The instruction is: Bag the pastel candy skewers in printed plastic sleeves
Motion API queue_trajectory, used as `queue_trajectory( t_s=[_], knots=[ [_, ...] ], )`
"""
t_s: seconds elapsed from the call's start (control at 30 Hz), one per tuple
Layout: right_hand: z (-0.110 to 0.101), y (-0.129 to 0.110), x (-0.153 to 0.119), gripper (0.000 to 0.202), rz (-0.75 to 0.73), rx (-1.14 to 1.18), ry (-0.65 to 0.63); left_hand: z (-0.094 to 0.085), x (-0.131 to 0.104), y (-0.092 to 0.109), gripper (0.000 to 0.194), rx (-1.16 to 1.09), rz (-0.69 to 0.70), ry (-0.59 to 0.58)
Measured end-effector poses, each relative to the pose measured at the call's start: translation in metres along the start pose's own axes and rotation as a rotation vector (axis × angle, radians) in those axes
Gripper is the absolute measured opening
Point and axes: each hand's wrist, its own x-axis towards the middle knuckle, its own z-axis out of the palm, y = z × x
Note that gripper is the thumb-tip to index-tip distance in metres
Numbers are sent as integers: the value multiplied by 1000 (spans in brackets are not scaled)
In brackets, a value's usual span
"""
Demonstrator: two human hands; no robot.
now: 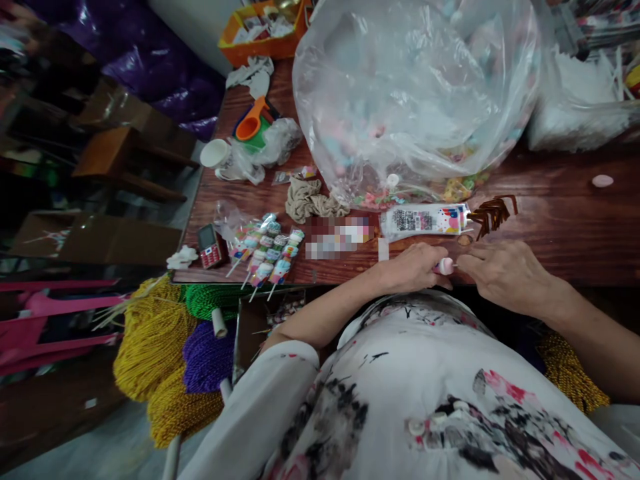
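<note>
At the table's front edge, my left hand (417, 268) has its fingers wrapped round a small pink and white candy piece (445, 266). A thin stick end shows on its right side, where the closed fingertips of my right hand (505, 272) pinch it. Just behind the hands lie a stack of printed clear wrappers (425, 221) and a bunch of brown-gold twist ties (494, 215). Wrapped candy skewers (273, 250) with white sticks lie on the table further left, several side by side.
A large clear bag of pastel candies (415, 87) fills the back of the table (560, 220). A phone (211, 247), a beige cloth (307, 199), an orange scoop (249, 127) and an orange basket (265, 47) are at the left. Yellow rope bundles (150, 333) hang below.
</note>
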Motion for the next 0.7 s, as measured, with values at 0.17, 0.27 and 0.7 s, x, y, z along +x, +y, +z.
queue_trajectory(
  t_s=[0.17,0.27,0.7],
  knots=[
    [-2,-3,8,19,-155,-46,222,-3,0,-4,30,-116,-48,53],
    [0,6,5,15,-203,-41,435,-11,-8,-11,54,-169,-90,75],
    [-9,6,3,14,-296,-115,528,-3,-9,-10,40,-536,-149,-37]
  ],
)
